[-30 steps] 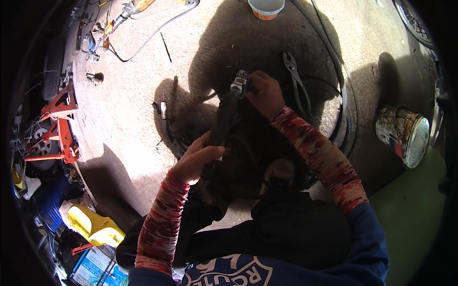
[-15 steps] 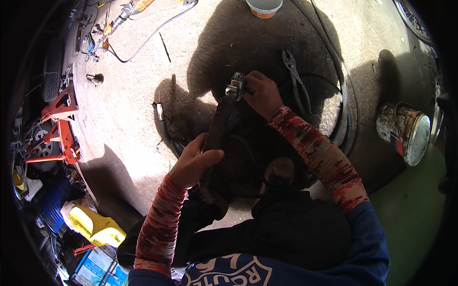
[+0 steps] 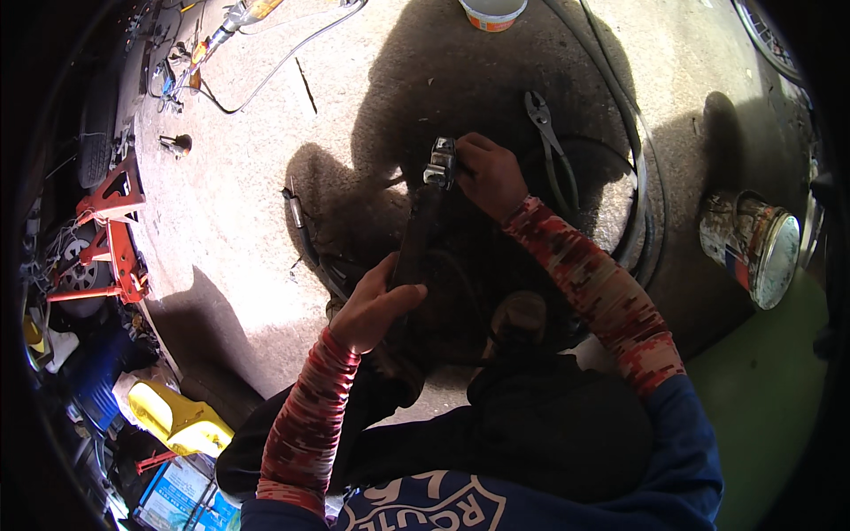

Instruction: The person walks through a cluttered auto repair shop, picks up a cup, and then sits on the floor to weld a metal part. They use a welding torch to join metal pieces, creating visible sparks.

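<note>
A long dark wrench (image 3: 416, 239) stands tilted over the shaded concrete floor. My left hand (image 3: 372, 305) grips its lower handle. Its grey metal jaw (image 3: 440, 161) is at the top, and my right hand (image 3: 489, 175) has its fingers closed on that head. Both arms wear red patterned sleeves. Under the tool lies a dark rubber tube or tyre (image 3: 633, 203) curving round my knees; what the jaw bites on is hidden in shadow.
Pliers (image 3: 549, 146) lie on the floor right of my right hand. A rusty paint can (image 3: 753, 243) lies at the right, a white tub (image 3: 492, 12) at the top. Red stands (image 3: 111, 239), a yellow container (image 3: 177, 418) and cables (image 3: 266, 71) crowd the left side.
Both hands stay on the wrench; my left hand has shifted slightly down the handle and the tool has tilted a little. My right hand remains at the jaw.
</note>
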`<state>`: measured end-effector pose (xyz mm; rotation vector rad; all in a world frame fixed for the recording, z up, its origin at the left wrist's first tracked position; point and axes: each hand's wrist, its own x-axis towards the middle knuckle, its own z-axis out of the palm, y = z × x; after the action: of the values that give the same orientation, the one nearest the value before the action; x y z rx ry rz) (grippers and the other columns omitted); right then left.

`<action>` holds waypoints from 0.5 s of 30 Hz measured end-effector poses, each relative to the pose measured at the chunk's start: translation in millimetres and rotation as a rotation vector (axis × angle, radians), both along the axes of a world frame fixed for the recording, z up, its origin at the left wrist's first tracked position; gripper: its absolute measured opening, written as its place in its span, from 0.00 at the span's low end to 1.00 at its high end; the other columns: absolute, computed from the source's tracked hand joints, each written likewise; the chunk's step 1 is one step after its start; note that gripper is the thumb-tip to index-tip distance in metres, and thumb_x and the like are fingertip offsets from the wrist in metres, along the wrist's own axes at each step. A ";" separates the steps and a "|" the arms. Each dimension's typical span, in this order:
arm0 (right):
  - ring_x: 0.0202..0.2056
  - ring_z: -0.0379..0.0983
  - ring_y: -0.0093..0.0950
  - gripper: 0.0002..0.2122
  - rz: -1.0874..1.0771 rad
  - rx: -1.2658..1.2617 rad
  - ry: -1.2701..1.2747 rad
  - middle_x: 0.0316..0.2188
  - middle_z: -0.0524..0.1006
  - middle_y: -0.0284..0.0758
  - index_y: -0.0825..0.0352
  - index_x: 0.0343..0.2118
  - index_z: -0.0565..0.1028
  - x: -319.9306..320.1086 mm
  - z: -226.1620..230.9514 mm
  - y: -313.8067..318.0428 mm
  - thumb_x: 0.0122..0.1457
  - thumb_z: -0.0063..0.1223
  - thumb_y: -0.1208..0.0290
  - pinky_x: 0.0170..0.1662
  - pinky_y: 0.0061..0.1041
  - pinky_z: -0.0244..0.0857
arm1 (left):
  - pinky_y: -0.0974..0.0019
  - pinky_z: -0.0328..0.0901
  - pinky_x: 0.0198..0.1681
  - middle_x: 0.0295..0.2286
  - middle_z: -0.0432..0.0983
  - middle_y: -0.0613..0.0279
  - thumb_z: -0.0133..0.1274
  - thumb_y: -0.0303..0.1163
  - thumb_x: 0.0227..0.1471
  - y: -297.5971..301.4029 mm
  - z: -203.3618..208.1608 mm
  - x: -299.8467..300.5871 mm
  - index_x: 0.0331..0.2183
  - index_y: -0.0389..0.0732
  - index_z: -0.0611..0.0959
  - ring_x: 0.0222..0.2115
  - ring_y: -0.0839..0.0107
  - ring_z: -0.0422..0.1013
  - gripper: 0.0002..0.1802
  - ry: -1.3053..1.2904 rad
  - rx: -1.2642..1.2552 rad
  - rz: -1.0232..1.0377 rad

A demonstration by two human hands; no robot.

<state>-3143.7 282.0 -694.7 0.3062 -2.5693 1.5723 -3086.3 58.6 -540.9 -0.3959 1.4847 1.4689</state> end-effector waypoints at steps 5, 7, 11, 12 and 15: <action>0.38 0.78 0.43 0.13 0.008 0.017 0.025 0.38 0.77 0.39 0.67 0.37 0.76 3.7 -0.8 0.1 0.46 0.61 0.82 0.40 0.37 0.74 | 0.70 0.67 0.44 0.37 0.77 0.63 0.54 0.37 0.57 6.1 3.7 6.3 0.51 0.31 0.75 0.38 0.76 0.71 0.25 0.016 -0.031 -0.033; 0.38 0.78 0.43 0.14 0.022 0.037 0.024 0.39 0.77 0.39 0.67 0.38 0.76 4.6 -0.9 0.1 0.46 0.60 0.83 0.40 0.37 0.75 | 0.70 0.67 0.43 0.36 0.77 0.63 0.54 0.39 0.58 7.5 1.0 7.5 0.50 0.31 0.76 0.37 0.77 0.71 0.24 0.014 -0.077 -0.048; 0.39 0.78 0.43 0.14 0.021 0.005 0.053 0.39 0.77 0.38 0.67 0.38 0.76 5.8 -1.5 -1.5 0.46 0.60 0.82 0.41 0.37 0.75 | 0.70 0.67 0.40 0.33 0.77 0.64 0.54 0.42 0.59 6.9 -12.7 11.9 0.47 0.31 0.78 0.35 0.79 0.71 0.24 0.081 -0.181 -0.112; 0.39 0.78 0.43 0.14 0.021 0.006 0.059 0.39 0.78 0.38 0.67 0.38 0.76 5.4 -1.7 -1.7 0.46 0.60 0.82 0.41 0.37 0.75 | 0.70 0.67 0.39 0.33 0.77 0.64 0.54 0.42 0.59 6.8 -16.8 14.4 0.47 0.31 0.78 0.34 0.79 0.71 0.24 0.109 -0.184 -0.105; 0.40 0.78 0.42 0.14 0.028 0.038 0.057 0.40 0.78 0.37 0.66 0.38 0.77 5.1 -1.5 -1.5 0.46 0.61 0.81 0.42 0.36 0.75 | 0.72 0.66 0.44 0.37 0.77 0.66 0.53 0.39 0.60 3.3 -28.9 20.3 0.52 0.32 0.76 0.37 0.80 0.70 0.24 0.100 -0.171 -0.103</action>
<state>-3138.6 280.5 -696.2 0.3865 -2.5650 1.5023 -3066.0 61.9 -569.9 -0.3471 1.6926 1.3013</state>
